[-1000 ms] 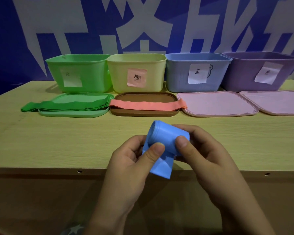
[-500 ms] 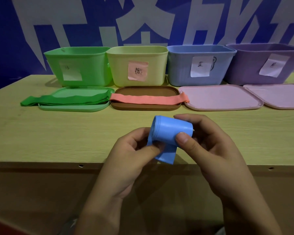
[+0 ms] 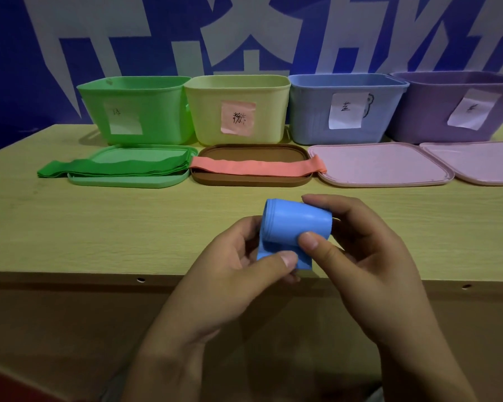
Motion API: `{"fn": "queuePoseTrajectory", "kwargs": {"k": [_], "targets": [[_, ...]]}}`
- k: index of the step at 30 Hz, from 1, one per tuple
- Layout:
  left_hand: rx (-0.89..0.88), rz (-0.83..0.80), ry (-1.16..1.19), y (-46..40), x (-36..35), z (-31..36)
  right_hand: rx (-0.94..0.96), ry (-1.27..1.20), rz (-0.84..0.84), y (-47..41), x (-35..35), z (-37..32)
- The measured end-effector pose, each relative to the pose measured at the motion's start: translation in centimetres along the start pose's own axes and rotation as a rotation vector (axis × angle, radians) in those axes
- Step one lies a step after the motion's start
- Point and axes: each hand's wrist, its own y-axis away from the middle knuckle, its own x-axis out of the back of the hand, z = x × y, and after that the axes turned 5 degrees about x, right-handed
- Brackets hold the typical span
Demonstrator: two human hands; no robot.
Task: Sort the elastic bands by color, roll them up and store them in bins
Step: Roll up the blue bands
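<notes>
Head view, blue band roll [image 3: 295,224] pinched between left hand [image 3: 230,274] and right hand [image 3: 357,250], above table edge [image 3: 70,274]

**Blue band rolled, green and pink bands flat**

The blue band [image 3: 295,227] is an almost complete roll above the near table edge, its short tail hanging down. The green bands [image 3: 111,168] and pink band [image 3: 256,166] lie flat on lids before the four bins [image 3: 343,111].

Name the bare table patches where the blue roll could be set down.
Free: the table strip between the lids and the hands; the pink lid. Crowded: the green lid and brown lid, both carrying bands.
</notes>
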Motion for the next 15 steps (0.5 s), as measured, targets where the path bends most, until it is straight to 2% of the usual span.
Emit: {"fn": "queuePoseTrajectory", "kwargs": {"k": [4,9,13,15], "targets": [[-0.016,-0.011,0.049,-0.18,0.19,-0.25,0.101,0.103,-0.032,0.39,-0.17,0.23],[-0.056,0.117,0.017,-0.44,-0.25,-0.47,0.192,0.201,-0.083,0.35,-0.24,0.5],[-0.088,0.142,0.002,-0.26,-0.18,-0.14,0.061,0.001,-0.115,0.58,0.03,-0.06],[-0.12,0.132,-0.047,-0.26,-0.13,0.0,-0.04,0.006,-0.066,0.71,-0.13,-0.23]]}}
